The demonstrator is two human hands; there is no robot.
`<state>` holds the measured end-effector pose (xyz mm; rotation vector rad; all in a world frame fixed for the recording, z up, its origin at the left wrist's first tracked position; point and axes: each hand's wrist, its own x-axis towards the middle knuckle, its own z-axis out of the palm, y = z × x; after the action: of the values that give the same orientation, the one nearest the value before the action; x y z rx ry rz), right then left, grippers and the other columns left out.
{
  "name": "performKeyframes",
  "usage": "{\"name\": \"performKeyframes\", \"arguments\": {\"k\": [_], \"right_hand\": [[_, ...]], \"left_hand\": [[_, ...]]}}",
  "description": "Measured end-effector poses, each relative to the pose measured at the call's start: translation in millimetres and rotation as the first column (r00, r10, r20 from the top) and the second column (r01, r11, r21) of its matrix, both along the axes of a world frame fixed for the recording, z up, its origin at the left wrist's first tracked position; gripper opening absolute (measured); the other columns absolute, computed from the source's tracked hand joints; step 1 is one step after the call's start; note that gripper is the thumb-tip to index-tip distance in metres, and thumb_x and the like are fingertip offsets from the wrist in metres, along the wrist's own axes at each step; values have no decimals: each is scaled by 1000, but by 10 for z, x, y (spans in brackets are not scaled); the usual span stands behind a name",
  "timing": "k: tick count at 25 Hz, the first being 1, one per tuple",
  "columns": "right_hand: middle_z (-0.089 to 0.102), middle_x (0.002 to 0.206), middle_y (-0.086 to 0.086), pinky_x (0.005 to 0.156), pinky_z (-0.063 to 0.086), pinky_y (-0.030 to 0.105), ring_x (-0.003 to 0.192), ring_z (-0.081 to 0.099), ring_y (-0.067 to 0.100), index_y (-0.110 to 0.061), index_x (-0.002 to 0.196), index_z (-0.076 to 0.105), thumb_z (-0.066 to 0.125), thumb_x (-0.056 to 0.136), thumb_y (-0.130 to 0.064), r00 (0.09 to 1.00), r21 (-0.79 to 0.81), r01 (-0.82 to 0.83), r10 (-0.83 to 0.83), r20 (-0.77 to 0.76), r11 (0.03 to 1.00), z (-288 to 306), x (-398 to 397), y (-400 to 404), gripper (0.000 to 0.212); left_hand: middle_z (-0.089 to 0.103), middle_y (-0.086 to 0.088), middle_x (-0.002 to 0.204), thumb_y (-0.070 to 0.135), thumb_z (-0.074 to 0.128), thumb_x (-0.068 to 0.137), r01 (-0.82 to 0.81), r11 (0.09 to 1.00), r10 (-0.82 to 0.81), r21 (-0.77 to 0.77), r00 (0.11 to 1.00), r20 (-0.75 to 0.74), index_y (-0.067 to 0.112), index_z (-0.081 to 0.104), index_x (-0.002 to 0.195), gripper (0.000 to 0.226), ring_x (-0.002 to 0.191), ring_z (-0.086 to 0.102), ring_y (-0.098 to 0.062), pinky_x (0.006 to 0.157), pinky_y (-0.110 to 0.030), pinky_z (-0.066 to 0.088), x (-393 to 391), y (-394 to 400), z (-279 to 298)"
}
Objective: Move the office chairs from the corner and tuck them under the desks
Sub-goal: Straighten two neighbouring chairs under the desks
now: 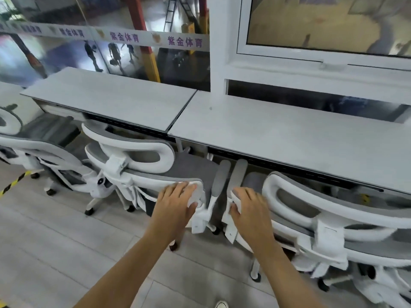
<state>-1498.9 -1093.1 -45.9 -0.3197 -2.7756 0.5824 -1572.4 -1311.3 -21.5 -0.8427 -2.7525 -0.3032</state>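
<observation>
Two white-framed office chairs with grey mesh stand side by side at the pale grey desks [278,134]. My left hand [175,202] grips the right end of the middle chair's [138,158] backrest frame, thumb wrapped round its corner. My right hand [246,206] grips the left end of the right chair's [322,210] backrest frame. Both chairs' seats reach under the desk edge, and their grey armrests [222,174] nearly touch between my hands. A third chair [44,152] of the same kind stands at the far left.
A glass wall with a banner of purple characters [124,36] and a white window frame [289,70] run behind the desks. Yellow-black tape [13,184] marks the pale wood-look floor at the left. A shoe tip [221,304] shows at the bottom edge.
</observation>
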Motion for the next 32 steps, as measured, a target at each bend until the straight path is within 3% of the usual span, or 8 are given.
{"name": "performKeyframes", "arguments": {"k": [4,6,9,13,16,20,25,32], "right_hand": [[60,124,2,92,45,35,109,58,24,-21,130,49,54,96,-33,953,60,98,-111,281,993,-100,-259,51,36],[61,122,1,87,45,34,108,59,23,-22,127,49,48,97,-41,918,123,150,-185,352,981,-140,-338,39,35],[62,119,1,84,46,34,106,62,22,-24,127,47,44,98,-50,868,211,203,-275,412,956,-132,-415,3,39],[64,112,0,74,46,34,99,66,23,-26,124,48,45,98,-53,849,255,228,-320,420,940,-157,-361,-49,37],[68,91,0,59,38,32,78,69,23,-25,107,58,61,90,-54,872,307,226,-332,359,925,-191,-323,-66,33],[68,99,-2,63,35,31,85,68,21,-27,114,55,50,95,-55,886,331,205,-319,336,921,-190,-326,-8,34],[65,70,-3,49,33,27,55,64,20,-25,93,65,76,75,-51,900,377,204,-324,292,904,-285,-257,-1,33],[62,64,-5,42,37,28,47,60,17,-27,85,64,84,64,-51,903,396,218,-339,266,892,-299,-175,35,38]], "left_hand": [[65,0,113,40,58,89,48,994,-43,-99,998,56,25,55,125,40,102,61,-27,90,-42,48,-683,19,-357],[63,0,97,37,67,87,-9,986,15,-167,999,34,26,59,116,32,85,58,-25,79,-41,44,-905,-12,-507],[56,-2,86,39,64,90,-34,979,27,-201,999,-41,23,61,107,23,74,50,-25,71,-41,37,-1080,-18,-586],[55,-4,84,36,67,87,-48,983,40,-175,998,-53,23,63,107,24,73,49,-27,71,-41,33,-1289,-41,-578],[54,-6,82,34,69,86,-41,983,30,-178,998,-62,20,64,107,26,71,46,-26,69,-39,31,-1368,-155,-590],[55,-6,82,34,71,85,-41,985,35,-165,999,-42,20,65,110,28,70,45,-25,68,-38,34,-1407,-194,-614],[56,-4,83,35,69,87,-55,990,55,-133,998,-8,23,65,113,29,70,41,-22,69,-38,35,-1266,-79,-661],[59,-5,84,35,72,84,-71,989,69,-129,997,-16,22,66,111,31,72,46,-23,71,-39,37,-1224,-129,-627]]}}
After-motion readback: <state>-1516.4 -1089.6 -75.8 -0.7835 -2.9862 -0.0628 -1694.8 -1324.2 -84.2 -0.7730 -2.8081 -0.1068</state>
